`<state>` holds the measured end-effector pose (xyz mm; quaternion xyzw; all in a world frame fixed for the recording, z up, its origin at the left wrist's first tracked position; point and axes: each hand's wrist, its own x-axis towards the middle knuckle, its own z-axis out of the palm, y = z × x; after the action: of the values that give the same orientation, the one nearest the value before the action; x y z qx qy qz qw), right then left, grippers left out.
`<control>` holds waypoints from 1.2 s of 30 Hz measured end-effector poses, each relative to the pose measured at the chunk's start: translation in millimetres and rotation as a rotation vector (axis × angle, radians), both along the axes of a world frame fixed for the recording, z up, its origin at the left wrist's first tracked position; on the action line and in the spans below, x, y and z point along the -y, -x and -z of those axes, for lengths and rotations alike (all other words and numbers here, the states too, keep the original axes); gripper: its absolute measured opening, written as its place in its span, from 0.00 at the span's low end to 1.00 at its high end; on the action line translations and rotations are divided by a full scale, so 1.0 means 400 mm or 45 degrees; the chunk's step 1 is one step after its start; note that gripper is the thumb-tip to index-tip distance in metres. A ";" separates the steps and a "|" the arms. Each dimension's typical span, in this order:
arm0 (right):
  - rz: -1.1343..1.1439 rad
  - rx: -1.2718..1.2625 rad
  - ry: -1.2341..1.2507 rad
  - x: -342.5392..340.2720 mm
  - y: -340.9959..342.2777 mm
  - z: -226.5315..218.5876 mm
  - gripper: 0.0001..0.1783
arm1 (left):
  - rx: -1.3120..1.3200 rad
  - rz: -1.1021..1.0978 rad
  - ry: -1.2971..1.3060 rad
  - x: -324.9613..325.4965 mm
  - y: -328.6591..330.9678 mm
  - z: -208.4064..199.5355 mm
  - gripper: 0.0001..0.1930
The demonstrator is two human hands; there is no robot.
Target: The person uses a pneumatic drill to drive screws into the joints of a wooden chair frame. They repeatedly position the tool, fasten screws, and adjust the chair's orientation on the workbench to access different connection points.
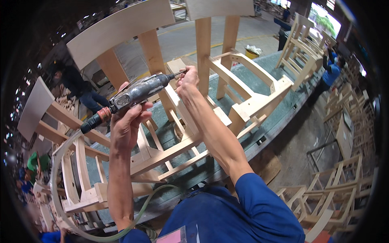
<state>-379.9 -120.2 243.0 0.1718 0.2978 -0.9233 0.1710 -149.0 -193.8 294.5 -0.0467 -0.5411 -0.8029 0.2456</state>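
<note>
My left hand is wrapped round the body of a grey metal air screwdriver, held level above the chairs. Its bit points to the right. At the tip, my right hand is closed with the fingers pinching round the bit's end; whether a screw is there too is hidden. Below both hands stands an unfinished wooden chair frame with a broad curved backrest. A clear air hose runs from the tool's back end and loops down past my left forearm.
Another chair frame stands to the right and one to the left, all on a green-topped bench. Beyond it are a yellow bucket and a person in blue. Chair frames crowd the floor at right.
</note>
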 end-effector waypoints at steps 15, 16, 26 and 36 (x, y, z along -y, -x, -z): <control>-0.015 -0.055 -0.321 0.022 0.013 -0.004 0.15 | 0.042 0.641 -0.671 0.085 -0.072 0.061 0.33; -0.020 -0.088 -0.337 0.018 0.012 -0.010 0.15 | 0.026 0.688 -0.517 0.070 -0.065 0.051 0.33; -0.364 -0.650 -0.349 0.004 -0.052 -0.167 0.13 | 0.511 0.134 0.541 0.049 -0.074 -0.007 0.51; -0.832 -0.852 -0.132 0.012 -0.019 -0.202 0.13 | 0.562 0.039 0.562 0.189 -0.077 0.045 0.28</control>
<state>-372.3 -125.1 323.7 -0.2298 0.4207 -0.8097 0.3385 -118.4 -269.5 276.4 0.0684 -0.7418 -0.6604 0.0942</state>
